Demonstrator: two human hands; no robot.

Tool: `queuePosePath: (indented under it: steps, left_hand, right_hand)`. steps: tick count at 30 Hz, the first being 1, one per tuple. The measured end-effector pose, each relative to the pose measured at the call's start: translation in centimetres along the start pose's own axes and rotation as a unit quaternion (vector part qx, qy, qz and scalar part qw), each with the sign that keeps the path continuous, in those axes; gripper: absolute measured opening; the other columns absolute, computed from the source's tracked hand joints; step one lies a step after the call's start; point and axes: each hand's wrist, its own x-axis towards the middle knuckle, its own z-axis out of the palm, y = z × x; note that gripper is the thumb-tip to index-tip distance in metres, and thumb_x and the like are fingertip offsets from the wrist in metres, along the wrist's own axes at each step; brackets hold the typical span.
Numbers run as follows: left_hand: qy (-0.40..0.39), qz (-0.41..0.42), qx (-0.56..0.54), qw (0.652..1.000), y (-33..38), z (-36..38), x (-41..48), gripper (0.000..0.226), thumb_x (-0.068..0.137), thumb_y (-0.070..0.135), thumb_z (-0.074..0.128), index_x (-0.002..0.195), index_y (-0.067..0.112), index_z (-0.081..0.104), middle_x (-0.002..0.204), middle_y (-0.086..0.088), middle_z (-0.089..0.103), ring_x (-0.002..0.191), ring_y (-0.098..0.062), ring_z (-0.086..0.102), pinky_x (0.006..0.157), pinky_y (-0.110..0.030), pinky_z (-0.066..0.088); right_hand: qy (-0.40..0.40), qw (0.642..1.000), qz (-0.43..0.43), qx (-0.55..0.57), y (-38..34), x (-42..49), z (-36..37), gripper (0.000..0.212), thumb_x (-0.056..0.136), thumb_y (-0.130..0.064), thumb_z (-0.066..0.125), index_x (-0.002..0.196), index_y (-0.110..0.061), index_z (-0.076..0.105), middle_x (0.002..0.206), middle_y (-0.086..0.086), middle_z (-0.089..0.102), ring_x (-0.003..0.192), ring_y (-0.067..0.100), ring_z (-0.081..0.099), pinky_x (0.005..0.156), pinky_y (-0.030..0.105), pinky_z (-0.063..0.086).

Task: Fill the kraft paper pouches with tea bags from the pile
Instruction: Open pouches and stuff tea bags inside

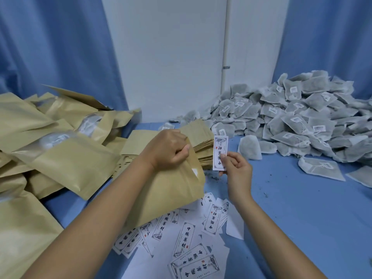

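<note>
Fingers of the person's left grip (167,150) curled over the top edge of a tan kraft paper pouch (171,194), holding it tilted above the blue bench (302,218) with its opening turned to the right. The right grip (237,170) pinched a narrow white printed label card (219,152) between thumb and fingertips, just beside that opening. The grey mesh tea bags lay in a loose pile (291,117) at the far right, well apart from both grips, with a few strays nearer. A stack of flat empty pouches (203,143) sat behind the gripped one. Bulging pouches (60,158) were heaped at the left, and more label cards (191,234) lay scattered in front. The pouch looked light and thin, likely to crease or fold shut, so taking one lip near the opening seemed right. The tea bags looked soft, light and easily torn, best gathered by their bodies, a few at a time.
</note>
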Motion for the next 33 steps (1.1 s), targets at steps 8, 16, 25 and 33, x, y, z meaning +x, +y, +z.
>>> queuePosePath:
  steps: [8,16,25,33]
  left_hand:
    - [0.072,-0.018,-0.081,0.994,2.0,1.5,0.8,0.041,0.087,0.009,0.039,0.047,0.004,0.04,0.048,-0.009,0.035,0.046,-0.02,0.033,0.05,-0.026,0.027]
    - [0.12,-0.048,-0.074,0.989,0.2,0.0,-1.5,0.043,0.089,0.008,0.037,0.046,0.005,0.039,0.048,-0.006,0.033,0.05,-0.012,0.029,0.049,-0.025,0.025]
    - [0.082,-0.029,-0.081,0.993,1.8,1.9,-0.4,0.043,0.089,0.01,0.038,0.047,0.003,0.037,0.047,-0.008,0.033,0.044,-0.019,0.03,0.048,-0.026,0.026]
    - [0.136,-0.063,-0.068,0.986,0.4,0.3,-1.0,0.041,0.09,0.01,0.037,0.049,0.007,0.038,0.055,0.002,0.029,0.054,-0.009,0.025,0.053,-0.023,0.023]
  right_hand:
    - [-0.337,0.84,0.044,-0.424,-2.9,0.1,6.8,0.031,0.101,-0.013,0.038,0.124,0.0,0.054,0.094,0.005,0.051,0.085,0.014,0.043,0.059,0.015,0.034]
    - [-0.408,0.821,0.014,-0.399,-4.6,0.1,7.3,0.02,0.093,-0.002,0.046,0.11,-0.006,0.056,0.095,0.009,0.062,0.086,0.018,0.056,0.068,0.013,0.043]
    - [-0.524,0.677,0.08,-0.51,-3.1,-0.3,6.0,0.041,0.099,-0.002,0.037,0.061,-0.018,0.034,0.062,0.002,0.031,0.053,0.011,0.03,0.044,0.014,0.03]
    - [-0.173,0.971,0.048,-0.159,-3.1,3.0,2.1,0.04,0.098,-0.039,0.045,0.094,-0.007,0.069,0.09,0.004,0.071,0.081,0.014,0.067,0.079,0.033,0.054]
